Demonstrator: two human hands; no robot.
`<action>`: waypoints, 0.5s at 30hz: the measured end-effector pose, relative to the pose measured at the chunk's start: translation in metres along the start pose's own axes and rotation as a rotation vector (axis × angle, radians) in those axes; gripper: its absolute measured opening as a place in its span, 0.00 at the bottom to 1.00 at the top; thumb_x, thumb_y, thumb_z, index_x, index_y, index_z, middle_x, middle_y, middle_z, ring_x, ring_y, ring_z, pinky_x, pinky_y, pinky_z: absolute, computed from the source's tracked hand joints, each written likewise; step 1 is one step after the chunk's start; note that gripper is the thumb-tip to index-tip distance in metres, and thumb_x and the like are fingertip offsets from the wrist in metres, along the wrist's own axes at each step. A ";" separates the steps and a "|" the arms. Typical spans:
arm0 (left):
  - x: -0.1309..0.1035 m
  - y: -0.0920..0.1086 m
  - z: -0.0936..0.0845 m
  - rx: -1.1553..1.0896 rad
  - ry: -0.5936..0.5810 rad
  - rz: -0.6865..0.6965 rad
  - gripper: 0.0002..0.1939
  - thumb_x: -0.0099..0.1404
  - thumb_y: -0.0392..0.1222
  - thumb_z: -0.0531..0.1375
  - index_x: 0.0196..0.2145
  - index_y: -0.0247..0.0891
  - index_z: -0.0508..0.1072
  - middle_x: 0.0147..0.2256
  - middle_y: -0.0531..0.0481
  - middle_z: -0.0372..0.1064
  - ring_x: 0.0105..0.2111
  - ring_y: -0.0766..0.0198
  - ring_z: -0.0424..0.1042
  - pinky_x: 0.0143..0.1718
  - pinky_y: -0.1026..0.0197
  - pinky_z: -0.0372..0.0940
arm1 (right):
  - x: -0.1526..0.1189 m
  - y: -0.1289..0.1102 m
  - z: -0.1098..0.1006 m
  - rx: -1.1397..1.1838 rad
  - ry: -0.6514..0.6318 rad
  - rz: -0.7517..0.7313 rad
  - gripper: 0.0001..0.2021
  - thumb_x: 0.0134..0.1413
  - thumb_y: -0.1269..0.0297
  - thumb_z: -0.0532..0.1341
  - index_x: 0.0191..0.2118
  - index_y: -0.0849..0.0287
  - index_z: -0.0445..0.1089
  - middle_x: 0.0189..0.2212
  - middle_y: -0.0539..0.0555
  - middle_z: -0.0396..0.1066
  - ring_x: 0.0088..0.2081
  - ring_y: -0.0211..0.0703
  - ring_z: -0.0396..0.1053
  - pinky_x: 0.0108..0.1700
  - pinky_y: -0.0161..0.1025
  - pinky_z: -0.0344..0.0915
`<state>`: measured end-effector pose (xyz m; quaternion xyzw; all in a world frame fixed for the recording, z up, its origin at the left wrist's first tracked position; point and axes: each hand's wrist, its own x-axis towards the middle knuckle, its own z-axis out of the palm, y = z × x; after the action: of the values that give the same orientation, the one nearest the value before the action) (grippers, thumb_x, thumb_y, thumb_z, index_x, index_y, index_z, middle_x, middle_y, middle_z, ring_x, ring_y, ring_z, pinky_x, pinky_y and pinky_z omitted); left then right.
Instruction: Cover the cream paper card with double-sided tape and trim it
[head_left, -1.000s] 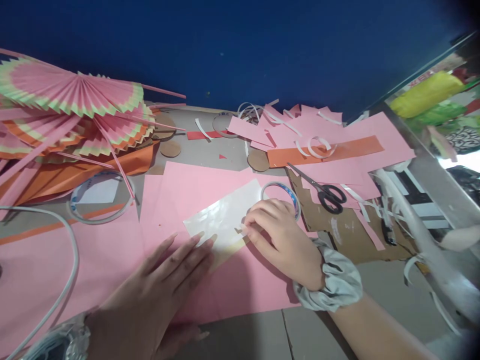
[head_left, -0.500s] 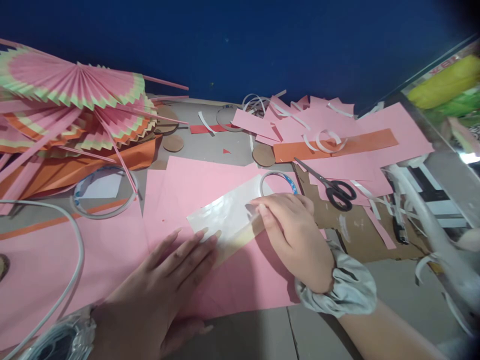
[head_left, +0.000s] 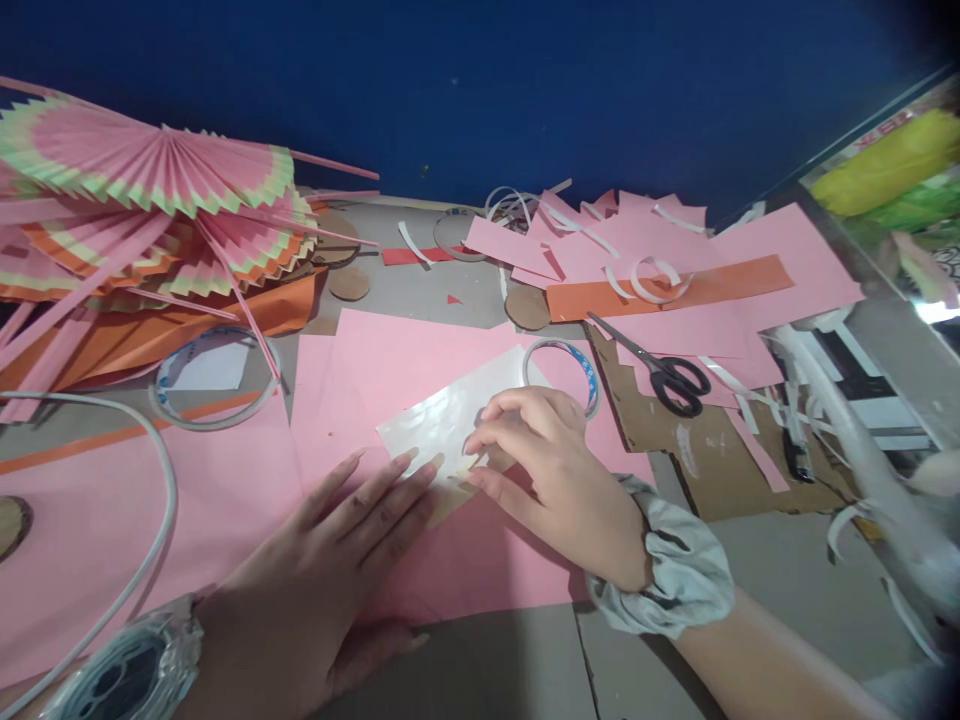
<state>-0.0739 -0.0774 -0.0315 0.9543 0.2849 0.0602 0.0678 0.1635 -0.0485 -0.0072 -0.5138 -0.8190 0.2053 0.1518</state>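
A glossy white sheet [head_left: 431,410] lies slanted on a large pink paper [head_left: 420,350], with a pale yellowish strip along its near edge. My left hand [head_left: 337,560] is flat, fingers stretched out, its fingertips pressing on the sheet's near left part. Over the sheet's right half, my right hand [head_left: 555,470] has its fingers bent and the thumb close to the index fingertip, pinching at the near edge. What exactly lies between those fingertips is partly hidden. A tape roll [head_left: 589,375] rests just beyond my right hand, partly covered by it.
Black-handled scissors [head_left: 675,385] lie on cardboard [head_left: 720,470] at the right, near pink scraps [head_left: 645,235] and an orange strip [head_left: 727,285]. Folded paper fans [head_left: 165,170] pile up at the far left. Another tape roll [head_left: 215,420] and a white cable [head_left: 166,500] lie at the left.
My right hand has moved left along the white sheet's near edge, closer to the left hand, uncovering more of the tape roll. My left hand stays pressed in place.
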 end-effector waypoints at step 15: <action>0.000 0.001 -0.001 0.009 -0.020 -0.005 0.38 0.64 0.60 0.50 0.63 0.33 0.52 0.62 0.44 0.51 0.61 0.51 0.52 0.63 0.50 0.32 | 0.002 -0.004 0.006 0.175 -0.019 0.014 0.06 0.59 0.70 0.55 0.33 0.54 0.67 0.39 0.52 0.64 0.46 0.42 0.61 0.52 0.45 0.54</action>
<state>-0.0738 -0.0785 -0.0299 0.9544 0.2869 0.0493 0.0665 0.1571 -0.0488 -0.0102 -0.5023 -0.7958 0.2820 0.1866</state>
